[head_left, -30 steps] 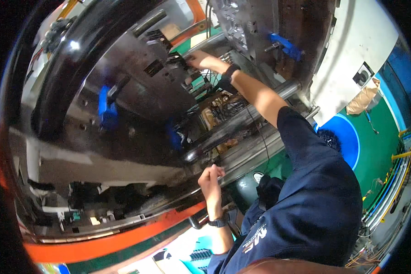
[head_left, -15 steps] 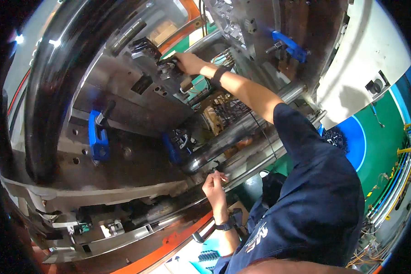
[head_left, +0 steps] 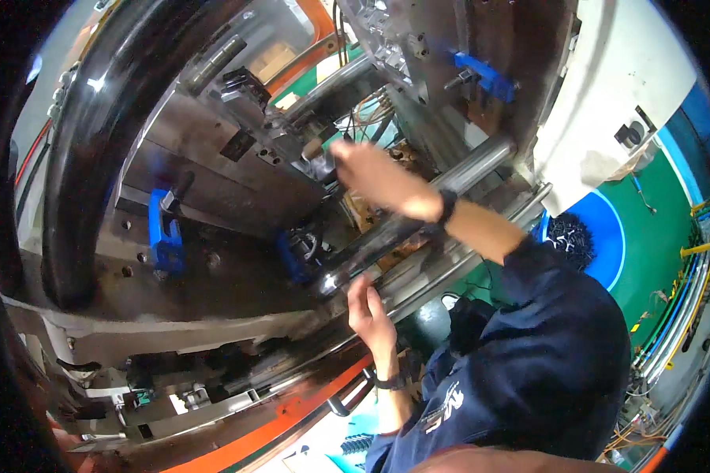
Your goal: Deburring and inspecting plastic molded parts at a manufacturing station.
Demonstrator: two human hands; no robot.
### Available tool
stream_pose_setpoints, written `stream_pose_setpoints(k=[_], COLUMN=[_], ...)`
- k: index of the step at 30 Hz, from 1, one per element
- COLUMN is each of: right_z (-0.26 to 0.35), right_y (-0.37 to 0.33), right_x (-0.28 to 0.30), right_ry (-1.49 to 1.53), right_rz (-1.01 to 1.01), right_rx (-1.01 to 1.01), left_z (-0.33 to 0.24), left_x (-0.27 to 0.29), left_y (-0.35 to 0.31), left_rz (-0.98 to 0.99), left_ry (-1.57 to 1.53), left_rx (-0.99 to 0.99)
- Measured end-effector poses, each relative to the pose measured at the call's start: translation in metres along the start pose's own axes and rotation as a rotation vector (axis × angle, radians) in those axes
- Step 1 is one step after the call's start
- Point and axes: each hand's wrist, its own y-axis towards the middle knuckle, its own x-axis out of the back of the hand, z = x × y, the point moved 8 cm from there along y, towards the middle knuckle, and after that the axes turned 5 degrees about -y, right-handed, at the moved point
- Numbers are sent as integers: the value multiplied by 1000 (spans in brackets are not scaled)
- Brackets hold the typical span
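Note:
My right hand (head_left: 364, 169) reaches out over the open metal mould (head_left: 237, 150) of a big moulding machine. It is motion-blurred, so what its fingers hold cannot be made out. A black band sits on its wrist. My left hand (head_left: 368, 307) is lower, fingers straight and close together, with nothing in it. Its fingertips are beside the lower end of a shiny steel tie bar (head_left: 418, 217). A black watch is on that wrist. Dark blue sleeves cover both upper arms.
Blue clamps (head_left: 166, 236) (head_left: 483, 75) are bolted on the steel platens. A thick black curved hose (head_left: 79, 158) arcs on the left. A white machine cover (head_left: 607, 94) is at upper right, a green and blue floor (head_left: 655, 229) lies below it, and an orange frame edge (head_left: 292, 418) runs along the bottom.
My right hand has drawn back and down from the upper mould face toward the tie bar. My left hand stays near the bar's lower end, now raised a little.

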Motion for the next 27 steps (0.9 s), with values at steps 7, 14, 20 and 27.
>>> stream_pose_setpoints(k=[7,14,20,27], right_z=[75,81,11,-3], right_y=[-157,-88,132,205], right_x=[1,53,36,-21], right_ry=[-230,-82,235,231], right_rz=[336,549,74,185], right_rx=[15,444,-24,103], left_z=[-16,-6,-6,22], left_x=[-60,-22,-14,-3], left_y=[3,1,-49,-58], left_rz=[93,140,434,334], left_ry=[-463,-306,-157,-197], left_rx=[297,240,304,419])
